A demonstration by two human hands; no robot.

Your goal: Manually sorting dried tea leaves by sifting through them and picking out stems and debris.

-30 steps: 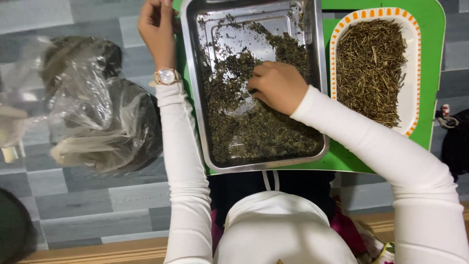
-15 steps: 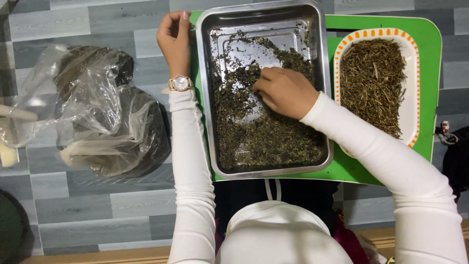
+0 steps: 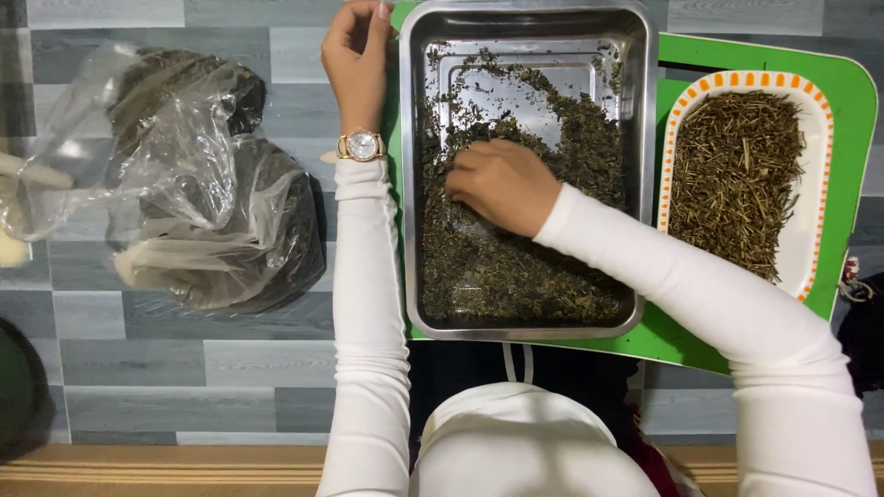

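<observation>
A steel tray [image 3: 645, 184] lies on a green board [image 3: 843, 101] and holds a layer of dried dark-green leaves [image 3: 516, 276]. My right hand [image 3: 502, 184] rests palm down on the leaves near the tray's middle left, fingers curled into them. My left hand [image 3: 357, 51], with a wristwatch [image 3: 361, 144] on its wrist, grips the tray's far left rim. To the right of the tray sits an oval white dish with an orange patterned rim [image 3: 820, 101], full of thin dried stems [image 3: 737, 175].
A clear plastic bag [image 3: 184, 175] with dark dried material lies on the grey plank floor [image 3: 212, 368] to the left. A dark round object [image 3: 14, 396] shows at the lower left edge. A wooden strip [image 3: 157, 465] runs along the bottom.
My right hand has moved left across the leaves toward the tray's left side. The view has shifted, so the tray and board sit further right and lower in the frame.
</observation>
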